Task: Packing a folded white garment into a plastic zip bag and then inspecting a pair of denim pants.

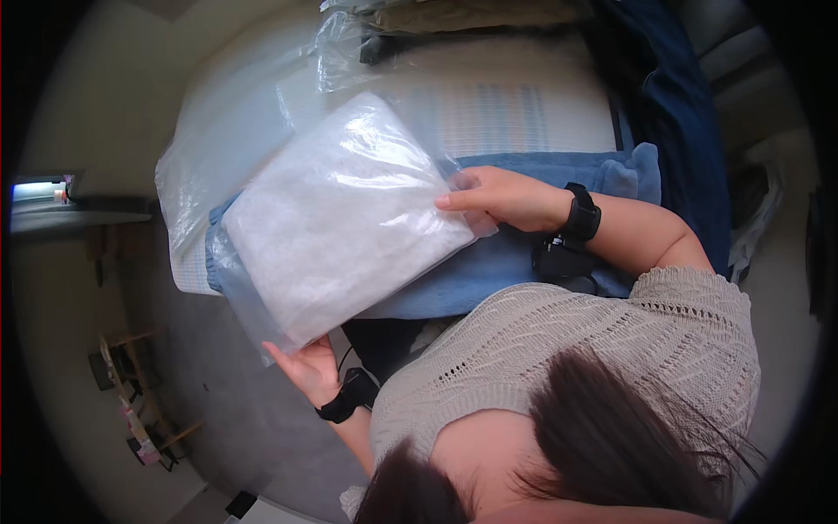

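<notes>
A clear plastic bag (253, 319) wraps a flat, folded white item (332, 218), soft like cloth, whose exact kind I cannot make out. The package is tilted and held up in front of me. My right hand (506, 201) grips its right edge, thumb on top and fingers partly behind the plastic. Down at the near left corner, my left hand (310, 371) holds the bag from below; some of its fingers are hidden behind it. Under the package lies a blue cloth (559, 183), spread over the table's near side.
A pale striped cover (497, 113) lies on the table beyond the blue cloth. Clear plastic sheeting (236, 113) hangs over the left side. Dark blue denim (681, 131) is piled at the right. A small wooden rack (140, 384) stands on the floor at the left.
</notes>
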`<action>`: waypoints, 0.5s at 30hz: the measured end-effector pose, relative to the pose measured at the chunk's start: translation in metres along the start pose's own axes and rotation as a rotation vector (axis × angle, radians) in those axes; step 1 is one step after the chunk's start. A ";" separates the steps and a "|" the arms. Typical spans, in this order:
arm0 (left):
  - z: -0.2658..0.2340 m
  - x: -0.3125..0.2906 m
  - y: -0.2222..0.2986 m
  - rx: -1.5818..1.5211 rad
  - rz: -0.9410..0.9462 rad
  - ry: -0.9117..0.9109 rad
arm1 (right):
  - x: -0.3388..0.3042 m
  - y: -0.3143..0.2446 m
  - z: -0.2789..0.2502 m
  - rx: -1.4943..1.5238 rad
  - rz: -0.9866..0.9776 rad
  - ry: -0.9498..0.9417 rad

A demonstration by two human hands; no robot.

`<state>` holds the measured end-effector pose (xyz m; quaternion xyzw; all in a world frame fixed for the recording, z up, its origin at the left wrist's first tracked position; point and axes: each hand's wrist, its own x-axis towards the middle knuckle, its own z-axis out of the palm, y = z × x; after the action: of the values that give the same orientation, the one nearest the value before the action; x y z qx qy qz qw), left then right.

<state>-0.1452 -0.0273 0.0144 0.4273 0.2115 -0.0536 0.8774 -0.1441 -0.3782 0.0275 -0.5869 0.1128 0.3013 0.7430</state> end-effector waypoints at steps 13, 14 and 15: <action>0.114 0.022 0.101 0.615 0.492 -0.215 | 0.020 0.011 0.005 0.509 -0.184 -0.114; 0.137 0.020 0.107 0.648 0.516 -0.238 | 0.020 0.013 0.004 0.581 -0.207 -0.143; 0.161 0.014 0.115 0.682 0.545 -0.256 | 0.017 0.011 0.004 0.587 -0.219 -0.142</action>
<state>-0.0491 -0.0781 0.1799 0.7219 -0.0484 0.0603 0.6877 -0.1377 -0.3675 0.0111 -0.3337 0.0788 0.2145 0.9146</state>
